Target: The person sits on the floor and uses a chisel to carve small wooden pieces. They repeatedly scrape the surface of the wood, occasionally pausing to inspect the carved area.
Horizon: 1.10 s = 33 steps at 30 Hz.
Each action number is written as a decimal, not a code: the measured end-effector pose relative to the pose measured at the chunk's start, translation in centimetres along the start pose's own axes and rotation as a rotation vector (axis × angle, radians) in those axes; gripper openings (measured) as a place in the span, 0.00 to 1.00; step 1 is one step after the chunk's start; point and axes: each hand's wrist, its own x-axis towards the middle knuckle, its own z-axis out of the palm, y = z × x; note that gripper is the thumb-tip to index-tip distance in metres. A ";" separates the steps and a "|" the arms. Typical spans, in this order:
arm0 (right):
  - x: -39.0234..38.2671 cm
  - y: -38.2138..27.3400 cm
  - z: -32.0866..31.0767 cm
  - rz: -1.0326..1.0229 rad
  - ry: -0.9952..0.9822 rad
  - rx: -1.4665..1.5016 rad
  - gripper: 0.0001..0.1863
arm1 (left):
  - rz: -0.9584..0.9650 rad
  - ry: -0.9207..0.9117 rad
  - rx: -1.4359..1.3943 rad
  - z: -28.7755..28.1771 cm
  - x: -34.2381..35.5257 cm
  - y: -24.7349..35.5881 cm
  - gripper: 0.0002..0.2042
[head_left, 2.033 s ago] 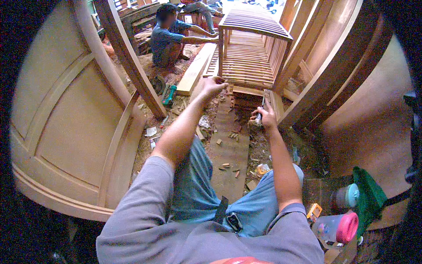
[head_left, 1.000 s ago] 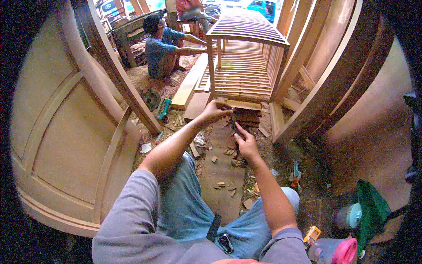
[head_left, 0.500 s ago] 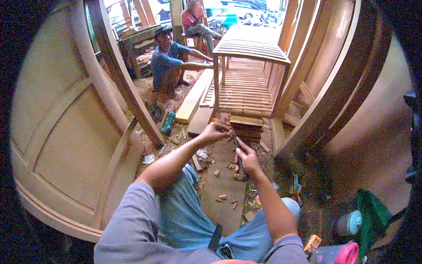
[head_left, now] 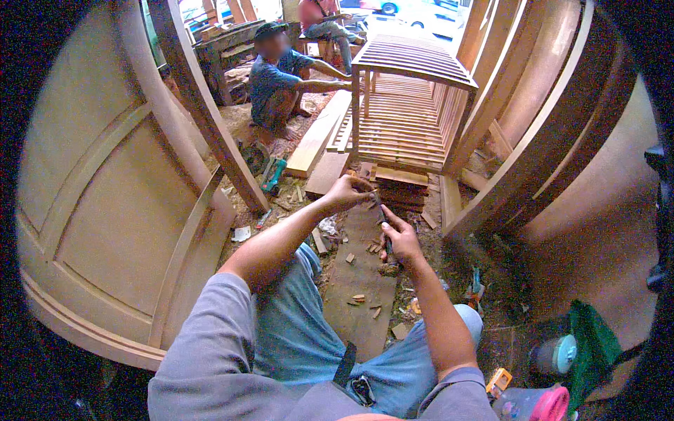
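My left hand (head_left: 349,192) is closed in a pinch on a small piece of wood (head_left: 374,191), which its fingers largely cover. Just right of it and nearer to me, my right hand (head_left: 402,243) is wrapped round a slim dark tool that looks like a chisel (head_left: 381,208). The tool's narrow end points up to the little wood piece, and its thicker end shows below my fist. Both hands are above a wooden board (head_left: 351,281) on the ground, scattered with small wood chips (head_left: 359,298).
Ahead stands a slatted wooden crate-like frame (head_left: 404,126), with a co-worker (head_left: 270,81) squatting at its left, hands on it. A teal power tool (head_left: 274,175) lies left. Wooden panels (head_left: 126,203) flank both sides. A lidded container (head_left: 562,354) and pink-rimmed bucket (head_left: 547,405) are low right.
My view has tilted slightly, so the frame and co-worker sit a little higher and further right. Both hands keep their grips, close together as before.
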 end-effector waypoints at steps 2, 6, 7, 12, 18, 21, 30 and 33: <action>-0.1 -0.1 0.1 -0.030 -0.007 -0.003 0.25 | 0.007 -0.011 -0.011 -0.1 0.0 0.0 0.14; -0.2 -0.1 0.2 -0.071 -0.046 -0.048 0.25 | 0.036 -0.014 0.028 -0.4 0.2 0.0 0.14; -0.2 -0.1 0.2 -0.044 -0.045 -0.028 0.25 | 0.037 -0.010 0.042 -0.5 0.2 -0.1 0.14; -0.4 -0.4 0.6 0.024 -0.018 0.004 0.25 | 0.052 0.004 0.050 -0.4 -0.3 0.1 0.13; -0.3 -0.2 0.6 0.103 0.067 0.037 0.23 | 0.026 0.031 0.063 0.1 -0.2 0.3 0.13; -0.1 0.4 0.3 -0.022 0.057 0.054 0.23 | 0.032 0.032 0.026 0.3 0.1 0.1 0.13; 0.1 0.4 0.4 -0.061 0.087 -0.059 0.24 | 0.047 0.015 -0.005 0.0 -0.3 1.0 0.12; -0.2 0.1 0.4 -0.049 0.085 -0.025 0.24 | 0.063 0.035 0.013 0.0 -0.6 1.5 0.12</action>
